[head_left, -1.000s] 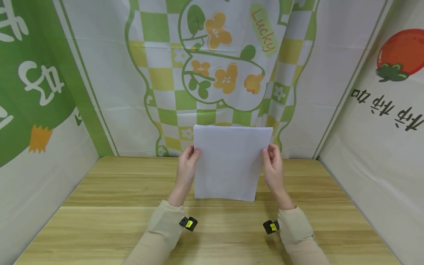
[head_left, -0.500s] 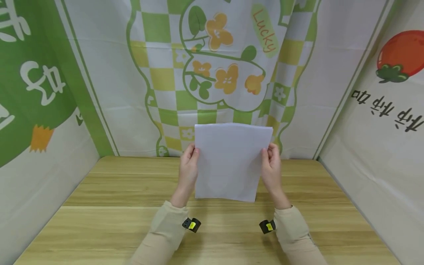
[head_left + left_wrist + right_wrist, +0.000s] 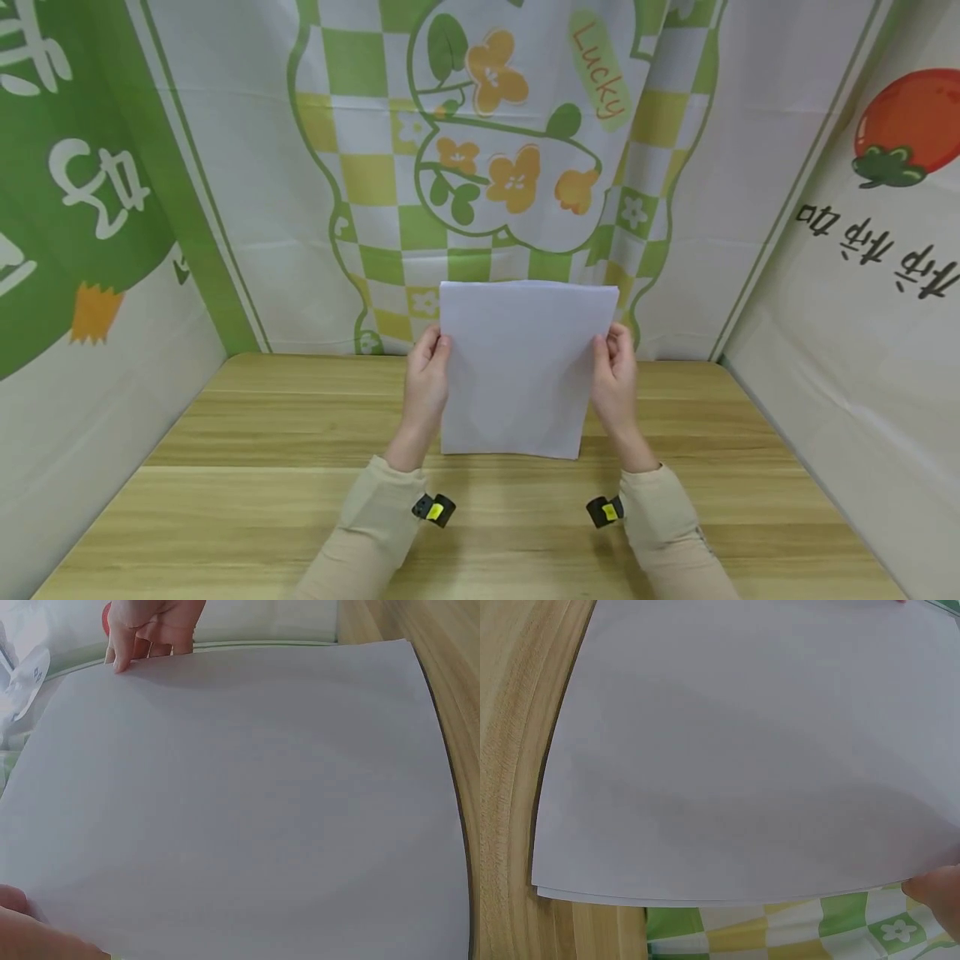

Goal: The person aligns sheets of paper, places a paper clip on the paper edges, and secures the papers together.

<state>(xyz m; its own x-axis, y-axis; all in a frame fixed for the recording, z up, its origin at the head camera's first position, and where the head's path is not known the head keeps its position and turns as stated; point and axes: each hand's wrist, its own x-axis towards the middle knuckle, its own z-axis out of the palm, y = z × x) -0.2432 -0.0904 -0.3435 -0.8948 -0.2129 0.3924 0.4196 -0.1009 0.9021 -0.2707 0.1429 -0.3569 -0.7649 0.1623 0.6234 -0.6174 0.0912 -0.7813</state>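
paper | white, face blank, several sheets, edges not quite flush at lower right corner | portrait, raised on end, top edge slightly bowed | held by both side edges | over table middle, bottom-edge contact unclear

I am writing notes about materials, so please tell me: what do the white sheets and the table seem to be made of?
White sheets: most likely paper, matte; thin layered edges show at a corner in the right wrist view.
Table: wood or a wood-look laminate, smooth-looking, pale brown with streaked grain.
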